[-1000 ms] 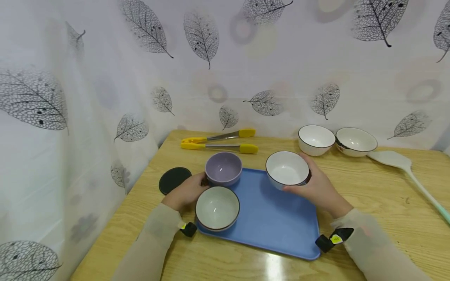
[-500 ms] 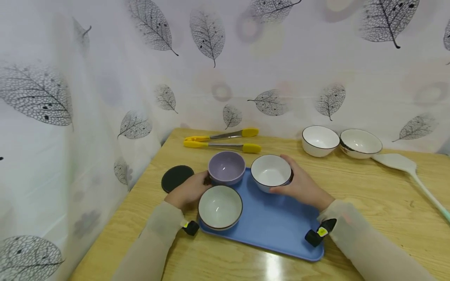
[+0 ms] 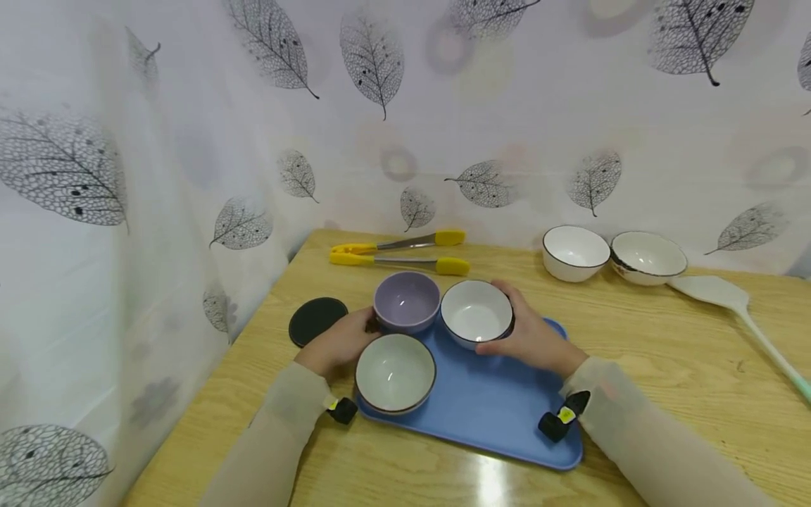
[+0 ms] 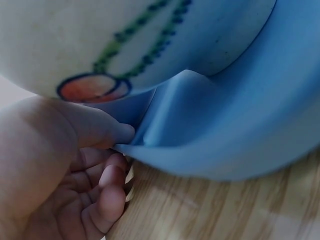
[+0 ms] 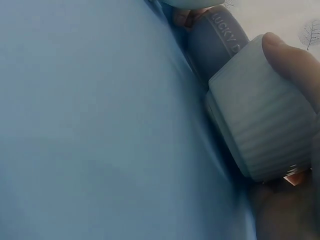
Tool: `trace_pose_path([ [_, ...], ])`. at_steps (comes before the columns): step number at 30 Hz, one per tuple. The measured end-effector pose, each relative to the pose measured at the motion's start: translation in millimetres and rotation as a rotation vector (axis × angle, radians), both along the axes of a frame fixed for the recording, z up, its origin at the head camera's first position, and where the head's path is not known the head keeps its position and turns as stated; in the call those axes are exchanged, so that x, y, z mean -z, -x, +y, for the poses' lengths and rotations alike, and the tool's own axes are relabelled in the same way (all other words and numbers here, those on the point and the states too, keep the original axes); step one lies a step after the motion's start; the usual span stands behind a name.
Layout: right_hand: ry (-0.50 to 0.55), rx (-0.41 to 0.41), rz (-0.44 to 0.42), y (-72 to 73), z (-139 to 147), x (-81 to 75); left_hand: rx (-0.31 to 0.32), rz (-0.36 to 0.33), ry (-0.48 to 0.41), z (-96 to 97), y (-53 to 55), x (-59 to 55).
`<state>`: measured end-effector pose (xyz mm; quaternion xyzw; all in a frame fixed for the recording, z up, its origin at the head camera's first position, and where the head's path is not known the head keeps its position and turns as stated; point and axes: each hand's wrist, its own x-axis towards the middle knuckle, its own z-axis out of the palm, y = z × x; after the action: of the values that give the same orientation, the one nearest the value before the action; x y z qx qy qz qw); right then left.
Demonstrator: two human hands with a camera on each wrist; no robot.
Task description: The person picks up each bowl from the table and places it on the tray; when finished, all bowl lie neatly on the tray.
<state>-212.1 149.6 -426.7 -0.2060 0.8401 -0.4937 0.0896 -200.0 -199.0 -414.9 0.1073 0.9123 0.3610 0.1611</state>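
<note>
My right hand (image 3: 532,334) grips a white bowl with a dark rim (image 3: 476,311), thumb on the near side and fingers round its right side. The bowl's ribbed wall (image 5: 265,110) shows in the right wrist view, low over the tray's far side. My left hand (image 3: 338,345) holds the left edge of the blue tray (image 3: 500,422), its thumb over the rim and fingers curled outside, as the left wrist view shows. On the tray's left part stand a purple bowl (image 3: 406,301) at the back and a pale dark-rimmed bowl (image 3: 395,373) in front. The right-hand bowl sits close beside the purple one.
Yellow-tipped tongs (image 3: 399,262) lie at the back of the wooden table (image 3: 665,394). A dark round disc (image 3: 317,321) is left of the tray. Two more bowls, one white (image 3: 575,253) and one patterned (image 3: 648,258), stand at the back right near a long-handled spatula (image 3: 716,290).
My right hand has moved the white bowl leftward over the tray, up to the purple bowl. My left hand stays at the tray's left edge. The view has shifted slightly.
</note>
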Motion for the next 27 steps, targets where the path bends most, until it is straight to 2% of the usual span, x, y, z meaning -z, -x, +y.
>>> trace_pose_path([
  [11, 0.032, -0.039, 0.013, -2.2, 2.9, 5.8, -0.002, -0.005, 0.002, 1.1, 1.2, 1.8],
  [19, 0.02, -0.039, 0.018, -0.4, 4.2, 5.8, 0.007, -0.006, -0.015, 0.5, 2.2, 3.2],
  [27, -0.036, -0.039, 0.024, 1.4, 5.9, 4.2, 0.01, 0.001, -0.022, 0.9, 1.8, 3.8],
])
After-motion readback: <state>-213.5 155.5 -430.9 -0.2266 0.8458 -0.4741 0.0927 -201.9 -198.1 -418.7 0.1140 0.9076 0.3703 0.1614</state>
